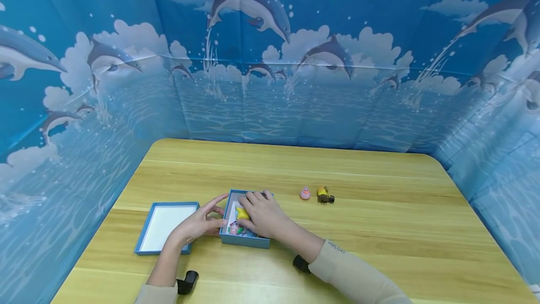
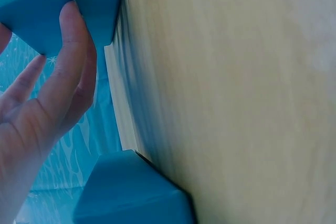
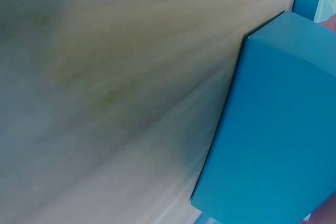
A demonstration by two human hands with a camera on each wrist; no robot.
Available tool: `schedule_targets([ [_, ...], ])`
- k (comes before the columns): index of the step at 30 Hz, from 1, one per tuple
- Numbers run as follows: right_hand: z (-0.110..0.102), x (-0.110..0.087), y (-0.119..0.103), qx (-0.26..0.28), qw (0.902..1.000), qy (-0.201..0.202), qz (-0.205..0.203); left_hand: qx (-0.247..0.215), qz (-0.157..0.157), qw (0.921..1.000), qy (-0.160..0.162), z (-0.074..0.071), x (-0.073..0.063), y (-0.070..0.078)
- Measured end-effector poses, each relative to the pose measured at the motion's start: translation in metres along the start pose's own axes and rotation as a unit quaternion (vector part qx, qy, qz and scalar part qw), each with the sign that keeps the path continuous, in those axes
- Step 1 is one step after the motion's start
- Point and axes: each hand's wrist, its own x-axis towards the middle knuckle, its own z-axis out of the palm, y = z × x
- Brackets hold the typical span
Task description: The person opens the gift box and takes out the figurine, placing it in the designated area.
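A blue open box (image 1: 244,241) stands on the table with small figures inside. My left hand (image 1: 197,225) rests its fingertips against the box's left wall, thumb and fingers spread apart. In the left wrist view, the fingers (image 2: 71,51) touch the blue side. My right hand (image 1: 266,214) reaches down into the box, its thumb and fingers around a yellow toy (image 1: 242,213) whose shape is partly hidden. A pink and white figure (image 1: 234,228) lies near the box's front left corner. The right wrist view shows the box's outer wall (image 3: 278,124); the right fingers are hidden there.
Left of the box lies a blue lid (image 1: 168,226), white inside face up. Beyond the box to the right stand a pink duck (image 1: 305,193) and a yellow and brown figure (image 1: 324,194). A dolphin-print curtain (image 1: 270,102) hangs around the wooden table (image 1: 379,229).
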Motion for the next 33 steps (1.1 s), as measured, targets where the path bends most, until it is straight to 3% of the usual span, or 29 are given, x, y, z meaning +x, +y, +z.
schedule_targets([
  [15,0.0,0.001,-0.009,-0.038,0.998,-0.035,0.035,0.004,0.0,1.0,0.003,0.0,0.001,-0.001],
  [24,0.0,0.0,-0.01,-0.018,0.9994,-0.01,0.029,0.009,0.001,0.9999,0.005,0.0,0.0,-0.001],
  [33,0.0,0.001,-0.011,0.008,0.9988,-0.022,0.043,0.008,0.0,1.0,0.004,-0.001,0.0,-0.001],
])
